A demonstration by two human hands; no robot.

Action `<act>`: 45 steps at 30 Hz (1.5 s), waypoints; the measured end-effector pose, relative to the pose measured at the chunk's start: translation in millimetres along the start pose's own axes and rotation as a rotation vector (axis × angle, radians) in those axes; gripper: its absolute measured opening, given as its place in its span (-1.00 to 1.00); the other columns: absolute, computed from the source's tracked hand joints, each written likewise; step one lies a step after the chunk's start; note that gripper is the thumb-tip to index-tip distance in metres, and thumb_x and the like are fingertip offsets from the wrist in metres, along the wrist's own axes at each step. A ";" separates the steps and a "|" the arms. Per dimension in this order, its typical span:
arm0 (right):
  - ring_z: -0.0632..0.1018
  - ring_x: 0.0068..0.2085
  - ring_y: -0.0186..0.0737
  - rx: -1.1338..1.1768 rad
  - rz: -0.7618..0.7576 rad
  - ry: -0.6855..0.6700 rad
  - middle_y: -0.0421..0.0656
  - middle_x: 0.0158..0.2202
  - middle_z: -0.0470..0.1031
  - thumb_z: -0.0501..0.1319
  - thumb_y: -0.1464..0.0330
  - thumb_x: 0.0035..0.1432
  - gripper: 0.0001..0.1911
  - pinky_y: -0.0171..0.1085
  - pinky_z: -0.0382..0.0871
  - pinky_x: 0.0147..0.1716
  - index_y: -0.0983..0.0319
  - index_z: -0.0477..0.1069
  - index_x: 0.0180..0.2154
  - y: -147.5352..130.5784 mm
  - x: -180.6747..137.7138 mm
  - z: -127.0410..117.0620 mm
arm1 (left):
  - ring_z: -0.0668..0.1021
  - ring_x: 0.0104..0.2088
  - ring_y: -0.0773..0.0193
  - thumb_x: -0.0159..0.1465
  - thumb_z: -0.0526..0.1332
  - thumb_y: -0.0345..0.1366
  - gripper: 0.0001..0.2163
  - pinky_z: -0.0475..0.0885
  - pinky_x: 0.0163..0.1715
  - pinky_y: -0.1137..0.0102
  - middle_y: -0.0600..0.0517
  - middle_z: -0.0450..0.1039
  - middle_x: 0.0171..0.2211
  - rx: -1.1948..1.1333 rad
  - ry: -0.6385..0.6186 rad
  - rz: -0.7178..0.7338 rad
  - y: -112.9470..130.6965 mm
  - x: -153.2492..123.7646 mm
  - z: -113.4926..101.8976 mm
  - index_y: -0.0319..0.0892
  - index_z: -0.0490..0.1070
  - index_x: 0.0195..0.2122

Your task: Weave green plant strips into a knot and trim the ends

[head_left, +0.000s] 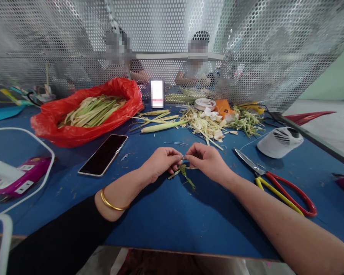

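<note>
My left hand [166, 162] and my right hand [202, 157] meet at the middle of the table, thumbs and forefingers pinched close together. Between the fingertips runs a short, thin, pale thread [184, 157]; its ends are hidden by the fingers. Just below hangs or lies a small green braided piece of plant strips [186, 176], with a strip poking out at the left; I cannot tell whether it rests on the table. Right of my right hand lie large scissors [260, 172] with red and yellow handles, blades partly apart. Loose pale thread bits [175, 143] lie beyond my hands.
A red plastic bag [103, 133] of plant strips stands back left, near a dark phone [103, 156]. Peeled scraps [206, 124] and a thick stalk [163, 126] lie behind. A white spool [279, 143] stands right, a purple power strip [31, 175] left. Two people sit beyond the perforated screen [166, 23].
</note>
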State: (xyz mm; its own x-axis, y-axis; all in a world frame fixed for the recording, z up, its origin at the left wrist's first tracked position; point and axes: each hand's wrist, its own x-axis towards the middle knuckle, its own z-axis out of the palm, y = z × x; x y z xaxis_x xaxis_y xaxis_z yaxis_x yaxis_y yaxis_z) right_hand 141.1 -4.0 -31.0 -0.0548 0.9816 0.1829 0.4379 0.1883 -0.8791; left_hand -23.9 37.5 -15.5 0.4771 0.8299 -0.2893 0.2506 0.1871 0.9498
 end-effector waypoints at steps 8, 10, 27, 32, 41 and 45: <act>0.38 -0.54 -0.38 -0.136 -0.082 -0.139 -0.28 -0.59 0.39 0.19 0.44 0.03 -0.92 -0.37 0.21 -0.53 0.21 0.38 -0.48 -9.9 -6.9 -2.9 | 0.38 -0.62 0.47 0.06 0.26 -0.41 -0.95 0.25 -0.69 0.57 0.12 0.38 -0.60 0.016 0.012 0.012 0.1 1.1 -3.6 -0.25 0.41 -0.44; 0.36 -0.54 -0.39 -0.146 -0.119 -0.194 -0.30 -0.59 0.37 0.18 0.47 0.03 -0.90 -0.38 0.21 -0.52 0.21 0.36 -0.50 -12.9 -7.7 -5.8 | 0.38 -0.62 0.46 0.05 0.26 -0.41 -0.95 0.25 -0.68 0.56 0.12 0.37 -0.61 0.028 0.015 0.007 0.6 1.1 -4.5 -0.25 0.42 -0.45; 0.53 -0.33 -0.31 0.031 -0.030 -0.169 -0.16 -0.28 0.55 0.18 0.50 0.04 -0.80 -0.31 0.38 -0.33 0.22 0.40 -0.23 9.6 3.1 4.5 | 0.44 -0.58 0.42 0.01 0.29 -0.37 -0.94 0.29 -0.57 0.54 0.13 0.41 -0.64 0.350 -0.015 0.248 -1.6 3.9 -10.3 -0.19 0.40 -0.51; 0.50 -0.40 -0.35 0.003 -0.030 -0.171 -0.19 -0.30 0.56 0.19 0.51 0.02 -0.79 -0.36 0.33 -0.42 0.22 0.42 -0.24 5.0 2.0 3.6 | 0.46 -0.55 0.39 0.04 0.24 -0.38 -0.98 0.28 -0.52 0.51 0.11 0.46 -0.59 0.512 0.024 0.358 0.5 1.8 -12.5 -0.18 0.45 -0.50; 0.56 -0.34 -0.29 -0.045 -0.045 -0.173 -0.19 -0.35 0.58 0.14 0.55 0.01 -0.75 -0.33 0.36 -0.38 0.19 0.41 -0.24 9.6 2.1 4.7 | 0.47 -0.47 0.30 0.11 0.19 -0.37 -0.92 0.16 -0.48 0.46 0.06 0.51 -0.48 0.962 0.134 0.523 1.7 -3.2 -8.1 -0.13 0.48 -0.44; 0.58 -0.31 -0.27 0.007 -0.038 -0.186 -0.19 -0.31 0.59 0.09 0.61 -0.03 -0.65 -0.33 0.39 -0.37 0.18 0.40 -0.21 11.7 1.0 5.2 | 0.48 -0.42 0.24 0.19 0.15 -0.30 -0.87 0.13 -0.47 0.43 0.01 0.49 -0.47 1.137 0.128 0.613 -2.0 -2.1 -7.8 -0.13 0.44 -0.45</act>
State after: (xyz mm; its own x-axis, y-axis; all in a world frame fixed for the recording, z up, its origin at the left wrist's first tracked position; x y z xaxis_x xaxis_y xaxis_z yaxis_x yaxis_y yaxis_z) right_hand 141.5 -0.7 -43.4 -0.2366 0.9626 0.1318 0.4259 0.2247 -0.8764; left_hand -32.0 39.4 -15.9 0.7002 0.6768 0.2273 0.6217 -0.7345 0.2720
